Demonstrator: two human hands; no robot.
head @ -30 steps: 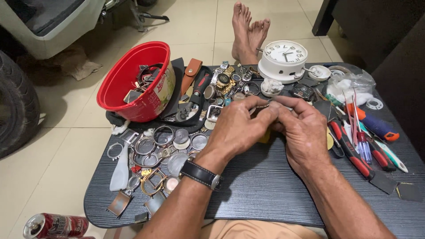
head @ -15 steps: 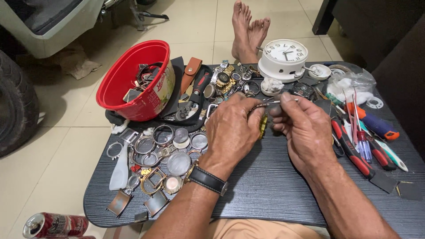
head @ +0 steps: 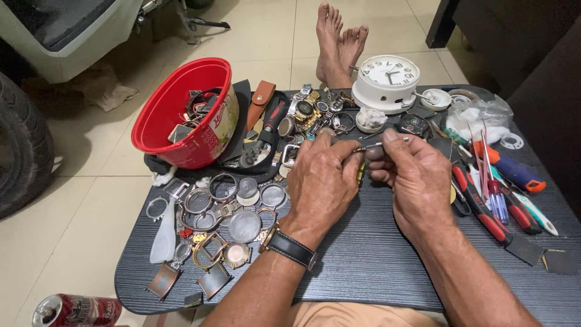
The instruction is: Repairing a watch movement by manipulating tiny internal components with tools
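hands meet above the dark table [head: 363,266]: our left hand [head: 322,181] and right hand [head: 416,175] both pinch a thin metal tool [head: 370,146] (its tip is too small to tell), near the white clock [head: 387,82] and red bowl [head: 187,112].

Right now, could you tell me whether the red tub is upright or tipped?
Tipped: the red tub leans with its mouth facing the camera, watch parts visible inside.

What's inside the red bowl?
The red bowl holds a jumble of dark watch parts and straps. Whatever lies beneath them is covered.
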